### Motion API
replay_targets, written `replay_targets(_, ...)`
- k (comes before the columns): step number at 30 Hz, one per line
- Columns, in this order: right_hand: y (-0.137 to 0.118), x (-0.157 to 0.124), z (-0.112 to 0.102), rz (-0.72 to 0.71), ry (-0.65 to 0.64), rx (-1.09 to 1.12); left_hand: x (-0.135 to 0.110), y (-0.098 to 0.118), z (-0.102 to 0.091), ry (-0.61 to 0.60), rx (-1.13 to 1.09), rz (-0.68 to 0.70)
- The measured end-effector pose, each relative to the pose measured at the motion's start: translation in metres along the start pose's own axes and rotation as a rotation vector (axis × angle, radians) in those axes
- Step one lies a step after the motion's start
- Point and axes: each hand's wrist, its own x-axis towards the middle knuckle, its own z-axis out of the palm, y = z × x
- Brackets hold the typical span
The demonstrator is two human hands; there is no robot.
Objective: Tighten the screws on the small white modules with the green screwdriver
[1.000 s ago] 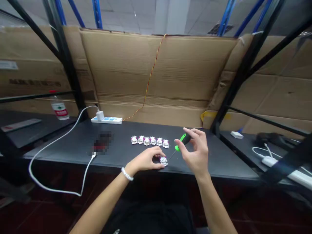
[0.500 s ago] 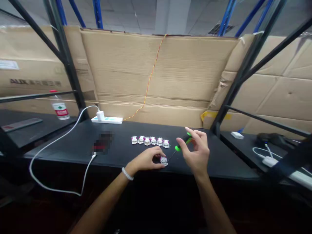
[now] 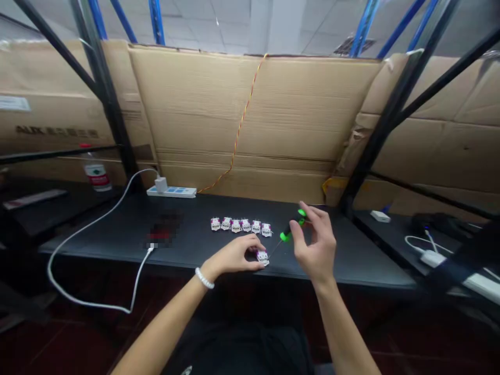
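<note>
My left hand, with a pale beaded bracelet at the wrist, pinches a small white and purple part against the black table near its front edge. In my right hand is a screwdriver with a black and green handle, held at a slant between thumb and fingers. Its thin shaft runs down to the left, and the tip is at the right side of the held part; exact contact is too small to tell. Behind my left hand, several similar white and purple parts stand in a row.
A white power strip with a plugged-in charger lies at the back left. Its white cable loops past the table's front edge to a blurred-out device. Cardboard walls the back, and dark metal posts flank the table.
The screwdriver's handle has shifted or turned slightly in my right hand, and those fingers have moved a little. My left hand and the part stay in place. The picture is brighter.
</note>
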Motion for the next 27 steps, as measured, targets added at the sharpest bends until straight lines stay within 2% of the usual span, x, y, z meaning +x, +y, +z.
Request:
replay_targets(4, -0.0009, -0.0001, -0.0023, -0.010, -0.076, 0.075, 0.0001, -0.0010, 0.0001, 0.005, -0.008, 0.003)
replay_targets(10, -0.0055, 0.0019, -0.0021, -0.042, 0.038, -0.055, 0.0000, -0.0024, 0.0008, 0.000, -0.002, 0.003)
replay_targets(18, -0.0017, -0.0001, -0.0034, 0.022, -0.096, 0.064, 0.0001, -0.0004, 0.0003, 0.007, 0.005, -0.001)
replay_targets(24, -0.0042, 0.0027, -0.0008, -0.047, 0.023, -0.062, 0.0003, -0.0010, 0.0008, 0.006, 0.002, -0.008)
replay_targets(27, -0.0027, 0.0029, -0.0013, -0.023, -0.006, -0.063, 0.0002, -0.0013, 0.0008, 0.003, 0.004, -0.002)
